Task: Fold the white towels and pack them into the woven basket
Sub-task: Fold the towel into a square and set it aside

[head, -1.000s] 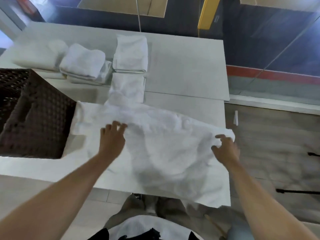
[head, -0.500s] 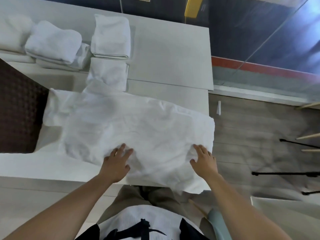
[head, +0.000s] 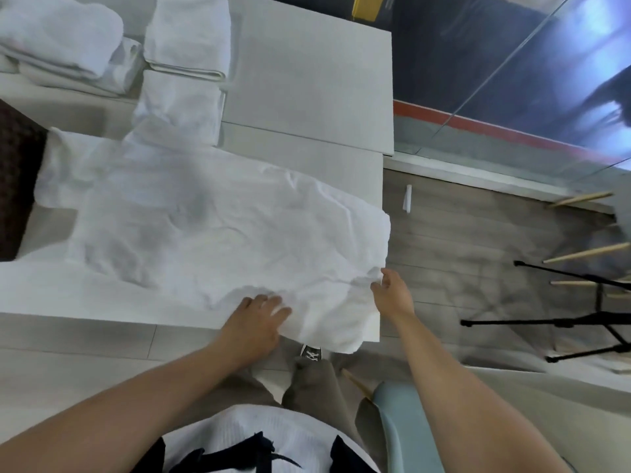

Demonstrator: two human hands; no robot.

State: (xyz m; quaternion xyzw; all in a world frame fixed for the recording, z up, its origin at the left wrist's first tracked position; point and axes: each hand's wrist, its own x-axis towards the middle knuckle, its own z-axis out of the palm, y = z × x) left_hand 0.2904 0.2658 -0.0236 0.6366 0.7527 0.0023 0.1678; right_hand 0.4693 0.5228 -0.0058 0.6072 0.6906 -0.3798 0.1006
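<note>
Head view: a large towel (head: 218,233), white and creased, is being kept spread over the near right part of the table (head: 307,80). Its near right corner is hanging over the table's near edge, and its right side is lying along the table's right edge. The towel's near edge is being pressed down by the left hand (head: 254,324), palm down, with the fingers (head: 269,303) being held fairly straight and slightly spread, grasping nothing. The towel's right edge, close to that near right corner, is being pinched between the thumb and curled fingers (head: 387,276) of the right hand (head: 392,295). This hand is being held just past the table's right edge, above the floor (head: 478,233).

The woven basket (head: 15,186), dark brown, is being cut off by the left border of the frame. It is sitting at the table's left edge, just beside the large towel's left end; whether the two are touching cannot be told. A stack of folded towels (head: 61,39) is lying toward the table's far left corner, with a second folded towel (head: 189,32) just beside it. A third folded towel (head: 181,104) is lying nearer, touching the large towel's far edge.

A black stand (head: 563,322) is standing on the floor well apart from the table's right edge, and a pale blue chair (head: 406,431) is being seen near the person's legs.
</note>
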